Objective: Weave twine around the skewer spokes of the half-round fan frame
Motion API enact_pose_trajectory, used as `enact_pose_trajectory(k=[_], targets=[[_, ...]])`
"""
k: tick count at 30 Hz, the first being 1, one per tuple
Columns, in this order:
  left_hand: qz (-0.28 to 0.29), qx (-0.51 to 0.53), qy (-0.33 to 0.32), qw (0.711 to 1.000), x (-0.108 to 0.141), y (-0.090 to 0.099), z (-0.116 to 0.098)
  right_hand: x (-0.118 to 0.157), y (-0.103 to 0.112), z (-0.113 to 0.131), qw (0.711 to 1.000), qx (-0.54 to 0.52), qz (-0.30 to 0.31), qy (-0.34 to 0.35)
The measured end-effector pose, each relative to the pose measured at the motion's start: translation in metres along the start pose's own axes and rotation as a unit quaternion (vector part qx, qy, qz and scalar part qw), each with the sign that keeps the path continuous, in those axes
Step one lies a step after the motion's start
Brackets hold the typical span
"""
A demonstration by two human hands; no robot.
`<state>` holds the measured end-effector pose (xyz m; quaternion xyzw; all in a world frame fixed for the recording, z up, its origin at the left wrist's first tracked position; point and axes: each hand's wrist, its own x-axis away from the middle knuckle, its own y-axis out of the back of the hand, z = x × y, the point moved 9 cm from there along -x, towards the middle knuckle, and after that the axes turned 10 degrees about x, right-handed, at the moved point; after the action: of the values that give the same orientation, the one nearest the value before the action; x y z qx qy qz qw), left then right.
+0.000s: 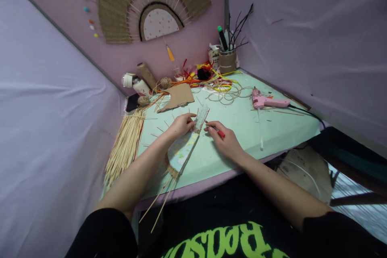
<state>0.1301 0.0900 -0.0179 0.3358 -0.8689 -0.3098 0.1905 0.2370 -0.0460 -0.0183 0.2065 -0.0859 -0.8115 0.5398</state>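
Note:
My right hand [225,139] is closed around a red pen [221,133], its tip close to the edge of a clear ruler [201,117]. With curled fingers, my left hand [181,125] holds the ruler from its left side, though part of the grip is hidden. Under my left forearm lies a half-round piece [183,149] with a pale patterned face and a twine-wrapped curved rim. Thin wooden sticks [163,205] fan out from that rim, and two of them reach past the table's front edge.
A bundle of sticks [127,145] lies at the left. Cut cardboard [178,96], a white bottle [140,86] and tangled cords [223,86] sit toward the back. A pink glue gun [269,101] with its cable rests at the right. A decorated fan [115,12] hangs behind.

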Motion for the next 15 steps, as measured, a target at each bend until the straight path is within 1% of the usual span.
enact_pose_trajectory(k=[7, 15], targets=[[0.001, 0.024, 0.009, 1.0, -0.0031, -0.0022, 0.0019, -0.0006, 0.0017, 0.0005, 1.0, -0.014, -0.004, -0.005], [0.007, 0.029, -0.001, 1.0, -0.0014, -0.0038, -0.0015, -0.0006, 0.0015, -0.0006, 1.0, -0.016, -0.003, -0.003]])
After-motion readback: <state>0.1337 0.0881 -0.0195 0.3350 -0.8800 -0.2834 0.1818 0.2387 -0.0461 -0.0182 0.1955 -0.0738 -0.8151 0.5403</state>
